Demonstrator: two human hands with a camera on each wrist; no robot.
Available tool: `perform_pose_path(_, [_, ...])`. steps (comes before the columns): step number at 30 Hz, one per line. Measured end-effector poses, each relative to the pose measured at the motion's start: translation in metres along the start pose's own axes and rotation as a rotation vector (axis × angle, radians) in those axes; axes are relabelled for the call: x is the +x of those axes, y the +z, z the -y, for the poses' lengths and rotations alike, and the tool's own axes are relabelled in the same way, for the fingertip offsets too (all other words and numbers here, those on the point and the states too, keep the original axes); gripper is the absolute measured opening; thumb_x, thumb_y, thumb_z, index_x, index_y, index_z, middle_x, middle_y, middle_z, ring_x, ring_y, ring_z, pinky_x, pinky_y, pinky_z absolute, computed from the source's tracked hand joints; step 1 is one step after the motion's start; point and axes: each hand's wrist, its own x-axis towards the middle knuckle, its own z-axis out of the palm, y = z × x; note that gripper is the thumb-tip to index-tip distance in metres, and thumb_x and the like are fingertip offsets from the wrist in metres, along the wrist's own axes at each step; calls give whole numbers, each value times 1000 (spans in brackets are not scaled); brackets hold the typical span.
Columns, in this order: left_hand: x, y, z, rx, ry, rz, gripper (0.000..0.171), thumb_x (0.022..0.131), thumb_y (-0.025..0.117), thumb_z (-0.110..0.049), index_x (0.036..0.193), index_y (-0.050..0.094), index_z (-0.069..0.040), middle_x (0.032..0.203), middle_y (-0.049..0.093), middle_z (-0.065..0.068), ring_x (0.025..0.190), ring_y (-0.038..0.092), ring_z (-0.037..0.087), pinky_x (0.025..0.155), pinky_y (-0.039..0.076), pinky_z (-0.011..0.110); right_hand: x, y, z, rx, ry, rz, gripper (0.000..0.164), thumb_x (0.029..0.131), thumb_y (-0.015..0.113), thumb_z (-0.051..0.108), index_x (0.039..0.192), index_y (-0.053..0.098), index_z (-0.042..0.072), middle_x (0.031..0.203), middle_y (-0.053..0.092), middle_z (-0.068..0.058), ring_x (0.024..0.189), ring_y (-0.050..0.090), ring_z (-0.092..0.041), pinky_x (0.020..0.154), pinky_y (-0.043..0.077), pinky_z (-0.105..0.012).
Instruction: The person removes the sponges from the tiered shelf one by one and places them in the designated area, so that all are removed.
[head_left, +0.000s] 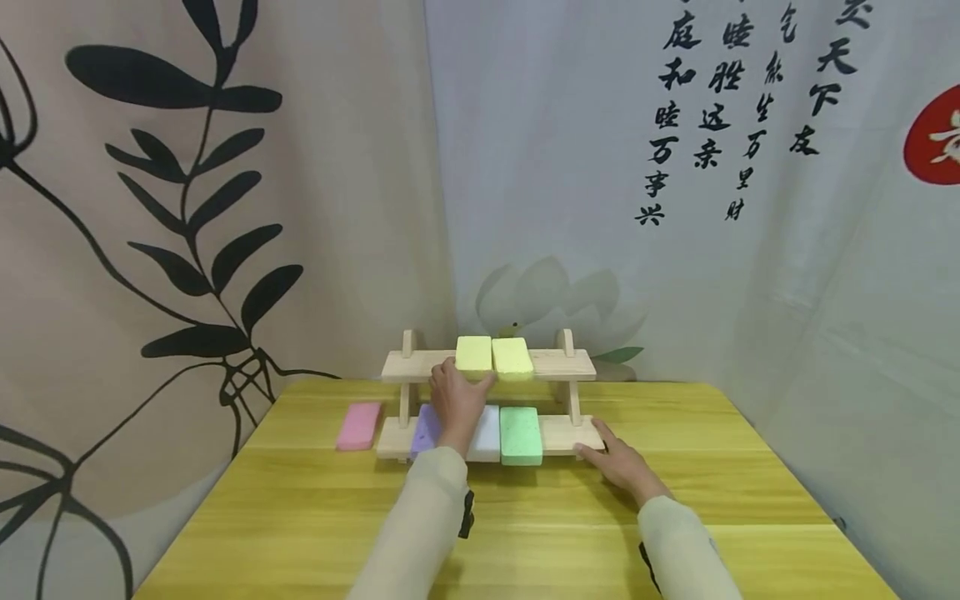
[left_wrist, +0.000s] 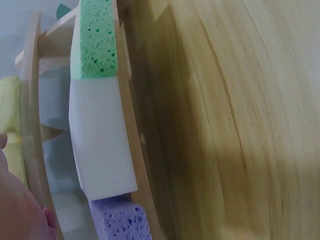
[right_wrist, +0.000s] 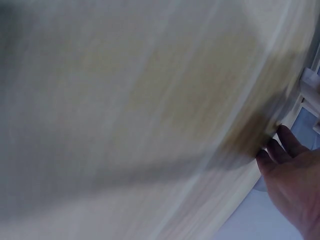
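Observation:
My left hand [head_left: 459, 402] reaches over the lower board to the upper one, its fingers and thumb about the left yellow sponge [head_left: 474, 353]. A second yellow sponge [head_left: 513, 357] lies right beside it. On the lower board of the wooden rack [head_left: 567, 433], a purple sponge [head_left: 425, 429], a white sponge [left_wrist: 101, 135] and a green sponge [head_left: 521, 435] form a row; my left hand and wrist partly cover the purple and white ones in the head view. My right hand [head_left: 624, 463] holds the lower board's right end, thumb at the front corner.
A pink sponge [head_left: 359, 426] lies on the wooden table [head_left: 300, 492], just left of the rack. Behind the table hangs a pale cloth [head_left: 360, 208] with dark leaves and writing; another pale wall stands at the right.

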Motion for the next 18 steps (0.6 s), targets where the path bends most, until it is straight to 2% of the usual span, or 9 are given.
perform_pose_path(12, [3,-2,0,19,-37,-35,78,76,83,-44,130,52,4,122,51,22,111,51,36,93,45,47,-3,2,7,-1,-9,6,89,95,52,61,160,15,13,157,23,-28,139,23,-54,108,22,-69])
perform_pose_path(18, [5,-7,1,19,-18,-59,76,76,82,-44,127,53,4,120,52,21,109,52,36,90,46,47,-2,1,5,-21,-14,1,89,95,50,62,159,15,12,156,23,-29,139,24,-55,107,24,-69])
